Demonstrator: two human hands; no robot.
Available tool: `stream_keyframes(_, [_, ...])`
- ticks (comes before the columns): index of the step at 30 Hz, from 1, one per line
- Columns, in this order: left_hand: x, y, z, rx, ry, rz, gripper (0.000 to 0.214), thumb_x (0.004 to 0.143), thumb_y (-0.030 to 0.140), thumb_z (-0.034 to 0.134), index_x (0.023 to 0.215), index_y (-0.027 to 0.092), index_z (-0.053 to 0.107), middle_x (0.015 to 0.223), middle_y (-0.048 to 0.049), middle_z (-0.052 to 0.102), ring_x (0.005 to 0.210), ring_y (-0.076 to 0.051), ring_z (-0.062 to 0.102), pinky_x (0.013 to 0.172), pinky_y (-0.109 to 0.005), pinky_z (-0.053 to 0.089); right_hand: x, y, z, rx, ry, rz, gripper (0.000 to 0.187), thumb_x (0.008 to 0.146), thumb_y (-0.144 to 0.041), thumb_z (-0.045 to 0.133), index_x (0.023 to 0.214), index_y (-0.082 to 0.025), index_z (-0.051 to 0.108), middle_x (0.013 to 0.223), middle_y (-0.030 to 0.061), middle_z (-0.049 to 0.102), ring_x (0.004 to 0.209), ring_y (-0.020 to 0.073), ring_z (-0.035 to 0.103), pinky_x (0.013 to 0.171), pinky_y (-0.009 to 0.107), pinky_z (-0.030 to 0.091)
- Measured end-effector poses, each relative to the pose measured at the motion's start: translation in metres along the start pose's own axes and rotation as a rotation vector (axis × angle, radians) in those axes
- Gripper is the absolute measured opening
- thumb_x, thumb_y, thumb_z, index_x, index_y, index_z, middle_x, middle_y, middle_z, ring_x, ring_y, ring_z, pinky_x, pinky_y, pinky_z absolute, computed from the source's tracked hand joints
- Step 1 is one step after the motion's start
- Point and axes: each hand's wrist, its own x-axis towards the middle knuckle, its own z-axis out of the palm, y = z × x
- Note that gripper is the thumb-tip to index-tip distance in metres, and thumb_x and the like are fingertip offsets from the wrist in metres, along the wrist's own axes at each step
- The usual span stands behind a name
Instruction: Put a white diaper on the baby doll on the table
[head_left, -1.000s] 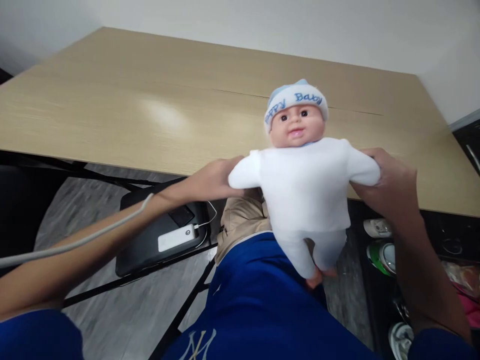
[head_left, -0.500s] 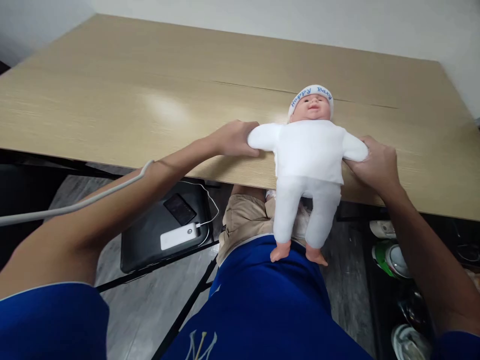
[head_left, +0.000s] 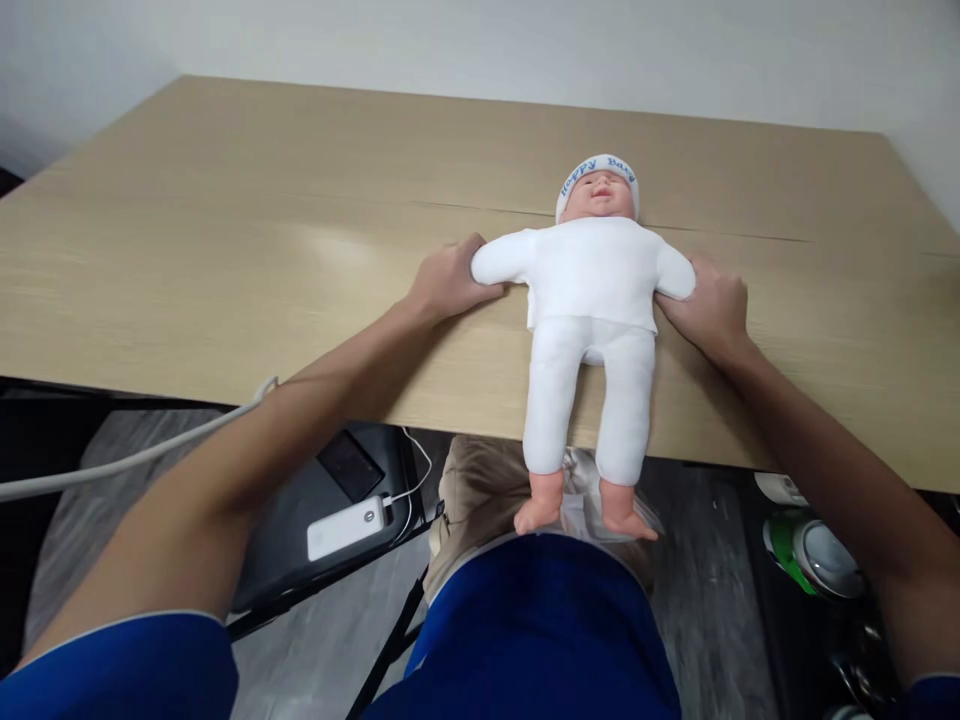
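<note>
A baby doll (head_left: 592, 275) in a white top and white trousers faces up over the front of the wooden table (head_left: 247, 250). Its white cap (head_left: 598, 174) has blue lettering on the band, and its bare feet hang past the table edge. My left hand (head_left: 450, 275) is closed around the end of the doll's sleeved arm on the left. On the other side, my right hand (head_left: 709, 305) grips the opposite arm near its end. The fingers behind both sleeves are partly hidden.
Below the table at left, a black chair seat holds a white power bank (head_left: 346, 530) with a cable and a dark phone (head_left: 351, 465). A green can (head_left: 814, 553) stands low at right. A pale cable (head_left: 135, 455) runs along my left arm.
The doll, held in both hands, has moved farther over the table and slightly left in view. More of its legs lies over the tabletop. My view has tilted up a little.
</note>
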Motion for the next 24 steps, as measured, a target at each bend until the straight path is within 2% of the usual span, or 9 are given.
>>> stream_keyframes(3, [0.025,-0.009,0.007,0.014,0.064,-0.009,0.062,0.085,0.060,0.077,0.130,0.018,0.065,0.125,-0.0134,0.079,0.116,-0.036,0.074,0.092,-0.039,0.057,0.026,-0.006,0.007,-0.014,-0.014,0.130,0.043,0.104,-0.047,0.066,0.131,-0.012,0.064,0.119,0.0248,0.075,0.101,0.0339,0.066,0.084,0.042,0.040])
stream_keyframes(10, [0.089,-0.040,0.019,0.056,0.147,0.014,0.068,0.087,0.063,0.080,0.133,0.016,0.062,0.122,-0.0145,0.079,0.115,-0.036,0.074,0.094,-0.039,0.057,0.089,-0.003,0.028,-0.021,0.024,0.084,0.042,0.104,-0.044,0.068,0.131,-0.013,0.060,0.124,0.0239,0.072,0.110,0.0334,0.062,0.088,0.041,0.040])
stream_keyframes(17, [0.154,-0.064,0.029,0.169,0.268,0.058,0.052,0.088,0.060,0.080,0.114,0.017,0.067,0.111,-0.0135,0.075,0.111,-0.036,0.069,0.099,-0.043,0.052,0.157,0.001,0.046,-0.074,0.004,0.078,0.043,0.106,-0.046,0.065,0.133,-0.013,0.059,0.126,0.0228,0.071,0.110,0.0333,0.060,0.089,0.042,0.041])
stream_keyframes(21, [0.178,-0.074,0.034,0.157,0.262,0.081,0.049,0.092,0.060,0.076,0.115,0.017,0.068,0.113,-0.0135,0.073,0.113,-0.037,0.067,0.102,-0.044,0.050,0.178,0.002,0.055,-0.069,0.001,0.076,0.044,0.108,-0.049,0.061,0.133,-0.013,0.057,0.123,0.0230,0.071,0.110,0.0336,0.058,0.093,0.045,0.042])
stream_keyframes(24, [0.181,-0.076,0.037,0.134,0.252,0.082,0.055,0.094,0.066,0.072,0.120,0.018,0.068,0.115,-0.0138,0.073,0.116,-0.038,0.065,0.106,-0.047,0.047,0.181,0.005,0.060,-0.077,0.020,0.058,0.044,0.102,-0.046,0.065,0.131,-0.013,0.059,0.123,0.0228,0.070,0.114,0.0378,0.058,0.098,0.049,0.044])
